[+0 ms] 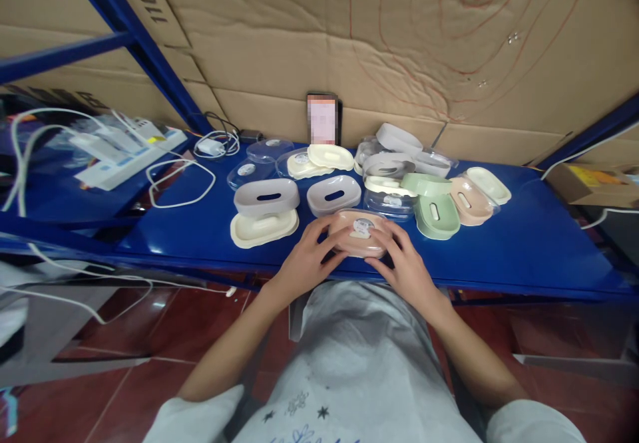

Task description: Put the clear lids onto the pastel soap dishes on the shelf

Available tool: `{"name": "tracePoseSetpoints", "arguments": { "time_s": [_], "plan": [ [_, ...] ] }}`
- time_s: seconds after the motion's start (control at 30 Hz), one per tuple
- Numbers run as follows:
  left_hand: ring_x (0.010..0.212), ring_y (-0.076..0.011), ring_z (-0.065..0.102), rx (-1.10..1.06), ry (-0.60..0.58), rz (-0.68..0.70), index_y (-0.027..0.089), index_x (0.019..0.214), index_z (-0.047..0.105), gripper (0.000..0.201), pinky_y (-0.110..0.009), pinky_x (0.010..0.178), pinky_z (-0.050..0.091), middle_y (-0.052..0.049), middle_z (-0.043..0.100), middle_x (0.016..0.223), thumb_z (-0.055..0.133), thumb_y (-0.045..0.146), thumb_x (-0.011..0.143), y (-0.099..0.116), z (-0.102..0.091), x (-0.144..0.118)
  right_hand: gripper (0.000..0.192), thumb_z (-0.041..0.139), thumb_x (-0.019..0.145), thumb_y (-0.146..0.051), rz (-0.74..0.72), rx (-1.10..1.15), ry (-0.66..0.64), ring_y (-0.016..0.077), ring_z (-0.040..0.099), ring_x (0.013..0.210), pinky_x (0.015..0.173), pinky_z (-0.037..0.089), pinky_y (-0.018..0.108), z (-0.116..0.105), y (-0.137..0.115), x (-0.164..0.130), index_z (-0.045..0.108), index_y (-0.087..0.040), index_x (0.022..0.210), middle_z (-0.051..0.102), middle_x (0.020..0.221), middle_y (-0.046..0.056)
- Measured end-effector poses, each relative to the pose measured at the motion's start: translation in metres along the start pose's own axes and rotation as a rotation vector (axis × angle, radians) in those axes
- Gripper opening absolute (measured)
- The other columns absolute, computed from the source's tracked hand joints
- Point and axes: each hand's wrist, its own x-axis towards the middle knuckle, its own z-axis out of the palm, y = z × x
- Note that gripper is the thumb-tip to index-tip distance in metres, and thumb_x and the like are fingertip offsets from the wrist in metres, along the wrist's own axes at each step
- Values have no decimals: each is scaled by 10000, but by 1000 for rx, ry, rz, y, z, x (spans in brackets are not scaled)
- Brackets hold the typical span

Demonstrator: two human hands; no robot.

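A pink soap box (363,243) with a clear lid and a round sticker on top lies at the front edge of the blue shelf. My left hand (317,257) grips its left end, fingers on top and thumb at the near side. From the right, my right hand (399,260) holds the other end in the same way. Just behind it stands a grey slotted soap dish (333,195). Another grey slotted dish (267,197) rests beside a cream tray (264,228) to the left. A green slotted dish (438,217) sits right of my right hand.
Clear lids (244,173), more grey dishes (399,138) and a pink dish (469,200) crowd the blue shelf (539,243). A phone (323,120) leans on the cardboard behind. At left are a power strip (132,160) and white cables (182,202).
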Motion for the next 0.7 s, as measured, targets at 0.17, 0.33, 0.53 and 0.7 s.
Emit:
{"name": "tracePoseSetpoints", "arguments": {
  "time_s": [0.17,0.33,0.53,0.7],
  "plan": [
    [1460,-330,570,98,40,62,299,1610,495,596,-516,1168,554,-172,522,1598,694,316,1049,7,-14,-3,602,686,1050,-394,44,-89,-6,352,566,1479,1167,574,572,-29,8,-28,490,-370,1619,536,1579,143],
    [1197,-292,715,360,223,-71,266,1338,677,299,-466,1058,565,-106,744,1266,676,232,1041,-4,-48,-22,554,703,1031,-428,185,-237,128,382,609,1426,1130,592,596,-78,31,-104,565,-367,1564,572,1554,131],
    [1181,-377,693,611,131,-426,197,1336,676,327,-499,960,540,-166,726,1288,589,379,1079,-21,-72,-65,710,711,988,-576,449,-488,386,487,549,1479,1172,514,714,-133,81,-179,508,-400,1645,533,1645,143],
    [1107,-330,709,505,119,-344,226,1199,726,201,-468,930,543,-124,746,1194,595,307,1069,-9,-68,-79,730,712,1007,-493,482,-558,430,491,493,1515,1244,452,680,-166,143,-186,415,-497,1674,456,1716,53]
  ]
}}
